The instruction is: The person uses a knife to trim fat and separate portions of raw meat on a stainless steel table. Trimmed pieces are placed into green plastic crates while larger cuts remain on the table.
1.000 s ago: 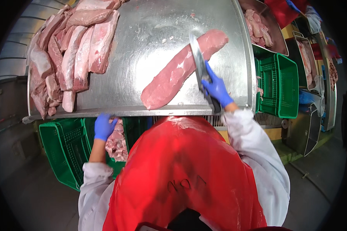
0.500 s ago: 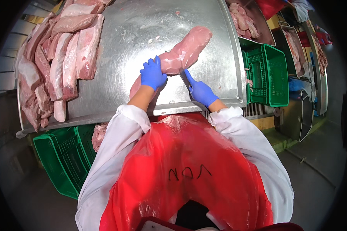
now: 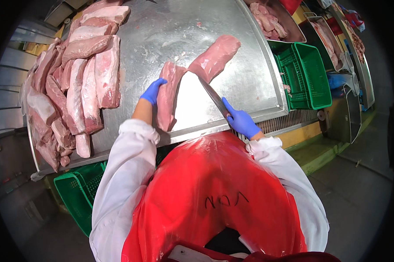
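Note:
Two pieces of pork loin lie apart on the metal table (image 3: 153, 39). The nearer piece of pork loin (image 3: 167, 98) stands lengthwise at the left, and my blue-gloved left hand (image 3: 153, 91) grips its left side. Farther right lies the other piece of pork loin (image 3: 215, 56), slanting away from me, untouched by a hand. My right hand (image 3: 242, 123), also in a blue glove, is closed around the handle of a knife (image 3: 213, 95). The blade points up and left, its tip close to the near end of the far piece. Most of the handle is hidden in the glove.
A heap of pork loins (image 3: 81, 74) covers the table's left side. Beyond the raised right edge stand a green crate (image 3: 308, 76) and a metal tub of meat (image 3: 293, 27). Another green crate (image 3: 74, 192) sits below the table at the left.
The single long loin is now in two separate pieces. My left hand has shifted left with the nearer piece, and my right hand has drawn the knife down and right.

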Demonstrator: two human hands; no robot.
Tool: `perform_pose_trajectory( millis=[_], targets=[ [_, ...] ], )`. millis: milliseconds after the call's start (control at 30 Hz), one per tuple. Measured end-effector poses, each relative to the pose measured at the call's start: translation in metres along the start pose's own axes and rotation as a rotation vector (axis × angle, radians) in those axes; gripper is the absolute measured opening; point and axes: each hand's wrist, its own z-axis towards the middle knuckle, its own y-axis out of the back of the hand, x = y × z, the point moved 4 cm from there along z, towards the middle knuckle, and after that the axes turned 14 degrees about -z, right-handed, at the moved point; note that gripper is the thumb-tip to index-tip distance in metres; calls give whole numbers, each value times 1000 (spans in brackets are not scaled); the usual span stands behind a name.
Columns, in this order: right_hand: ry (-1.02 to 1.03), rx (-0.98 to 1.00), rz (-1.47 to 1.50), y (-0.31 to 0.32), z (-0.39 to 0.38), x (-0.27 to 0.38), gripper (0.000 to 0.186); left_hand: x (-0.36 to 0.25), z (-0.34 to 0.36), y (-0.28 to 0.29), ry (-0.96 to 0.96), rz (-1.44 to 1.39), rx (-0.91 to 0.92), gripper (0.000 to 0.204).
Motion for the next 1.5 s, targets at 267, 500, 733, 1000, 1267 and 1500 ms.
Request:
perform_pose_trajectory(
  millis=[267,500,733,1000,1267,1500],
  targets=[
    [54,-100,62,-14,96,45,70,58,-40,14,89,-340,106,63],
    [215,143,-38,-9,41,6,80,40,-96,-9,-140,-302,205,72],
    [153,-92,383,43,-35,-139,79,-76,-59,-384,-441,145,312,52],
    [-47,-327,485,65,-97,-228,80,-72,106,-380,-1093,1611,-280,90],
    [-302,-447,786,3,-206,-263,76,-7,61,-240,-298,1360,-653,84],
    [-419,-476,742,10,-204,-283,77,62,31,-172,-303,99,47,75]
  ],
)
